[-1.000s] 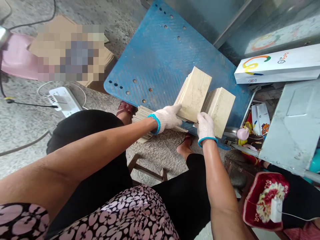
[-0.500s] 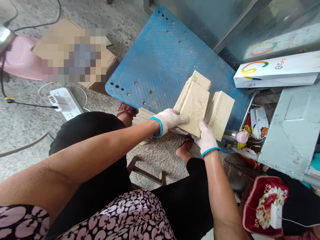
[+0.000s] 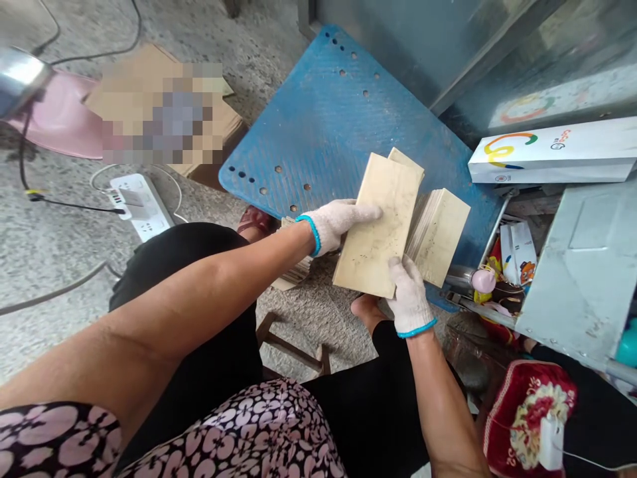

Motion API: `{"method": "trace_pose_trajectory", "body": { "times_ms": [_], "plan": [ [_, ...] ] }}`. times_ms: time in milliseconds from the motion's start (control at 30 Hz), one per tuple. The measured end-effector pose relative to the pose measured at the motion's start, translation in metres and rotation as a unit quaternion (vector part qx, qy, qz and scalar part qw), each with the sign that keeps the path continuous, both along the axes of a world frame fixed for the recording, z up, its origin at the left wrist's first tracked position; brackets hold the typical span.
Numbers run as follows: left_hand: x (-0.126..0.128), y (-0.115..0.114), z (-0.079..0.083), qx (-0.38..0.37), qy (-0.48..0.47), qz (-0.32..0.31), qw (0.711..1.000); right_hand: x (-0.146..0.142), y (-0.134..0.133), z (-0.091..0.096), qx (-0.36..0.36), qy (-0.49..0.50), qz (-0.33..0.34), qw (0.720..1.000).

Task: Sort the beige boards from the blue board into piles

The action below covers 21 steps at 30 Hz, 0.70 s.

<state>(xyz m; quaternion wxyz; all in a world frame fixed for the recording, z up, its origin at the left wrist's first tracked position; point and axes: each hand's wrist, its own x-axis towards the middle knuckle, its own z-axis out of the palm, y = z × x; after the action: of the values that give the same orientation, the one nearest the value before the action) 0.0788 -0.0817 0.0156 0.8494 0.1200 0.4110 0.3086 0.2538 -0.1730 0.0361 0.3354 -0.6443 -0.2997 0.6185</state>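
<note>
A flat, cream-coloured rectangular board (image 3: 381,229) with dark specks is tilted between my two white-gloved hands. My left hand (image 3: 343,222) grips its left side, thumb lying on the face. At the lower right corner my right hand (image 3: 411,292) pinches the edge, thumb on top. Whether it is a single board or several together, I cannot tell. Behind it, partly hidden, shows another stack of boards (image 3: 405,159). To the right a leaning stack of similar boards (image 3: 440,236) rests on the blue plastic surface (image 3: 298,133). More stacked boards (image 3: 296,269) sit below my left wrist.
A grey metal cabinet (image 3: 572,259) with an open compartment of odds and ends stands at right, a white paper bag (image 3: 547,153) above it. On the left floor are a power strip (image 3: 142,206), cables, cardboard (image 3: 159,63) and a pink basin (image 3: 74,109). A wooden stool (image 3: 291,348) is below.
The held board has come off the stack, toward me and lower, with more of its face showing. My right hand has moved down with its corner. The view has shifted slightly.
</note>
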Motion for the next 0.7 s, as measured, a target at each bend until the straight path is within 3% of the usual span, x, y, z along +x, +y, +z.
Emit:
{"method": "trace_pose_trajectory", "body": {
  "times_ms": [200, 267, 400, 500, 600, 700],
  "plan": [
    [-0.011, -0.003, 0.009, 0.019, 0.055, 0.008, 0.998, 0.018, 0.012, -0.001, 0.045, -0.091, 0.192, 0.976],
    [-0.013, -0.011, 0.016, 0.038, 0.070, -0.018, 0.997, 0.028, 0.022, 0.004, 0.068, -0.104, 0.164, 0.979],
    [-0.017, -0.029, 0.022, 0.078, 0.107, -0.082, 0.988, 0.047, 0.045, 0.022, 0.179, -0.110, -0.013, 0.978],
    [-0.019, -0.040, 0.015, 0.129, 0.165, -0.128, 0.969, 0.058, 0.056, 0.032, 0.242, -0.089, -0.030, 0.966],
    [-0.020, -0.047, 0.008, 0.169, 0.191, -0.162, 0.953, 0.065, 0.057, 0.035, 0.239, -0.136, 0.056, 0.960],
    [-0.020, -0.053, 0.007, 0.169, 0.187, -0.207, 0.945, 0.067, 0.050, 0.041, 0.183, -0.202, 0.190, 0.943]
  ]
}}
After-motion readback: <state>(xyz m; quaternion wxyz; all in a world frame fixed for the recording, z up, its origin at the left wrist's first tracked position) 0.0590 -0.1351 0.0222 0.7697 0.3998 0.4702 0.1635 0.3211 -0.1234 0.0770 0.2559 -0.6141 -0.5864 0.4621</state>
